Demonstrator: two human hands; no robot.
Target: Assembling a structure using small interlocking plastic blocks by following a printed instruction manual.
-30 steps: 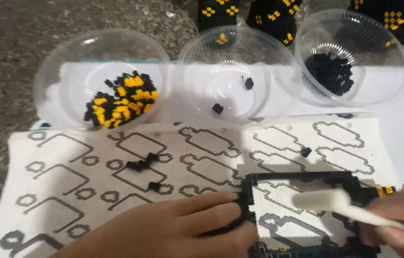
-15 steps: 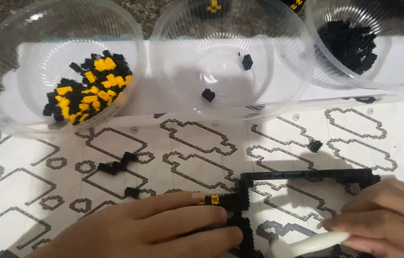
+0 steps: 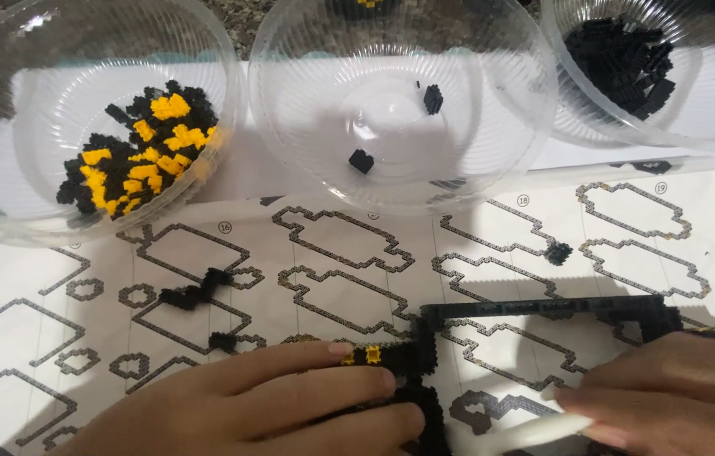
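- Evidently, the black brick frame is kept flat on the printed instruction sheet, so that its outline can be compared with the drawn shapes beneath it.
- The frame's left corner, where two yellow studs show, is pressed down by the left hand; the fingers are stretched out and laid close together on the bricks rather than curled around them, apparently to keep the piece from sliding.
- A white, flat tool is held under the right hand, whose fingers are closed loosely over it at the frame's lower right; how firm the grip is cannot be told.
- Three clear plastic bowls are lined up beyond the sheet, seemingly so that parts are sorted within reach: the left bowl holds mixed yellow and black pieces, the middle bowl only a couple of black ones, the right bowl a black heap.
- A small black assembly and a single loose black piece are left on the sheet, apart from the frame.
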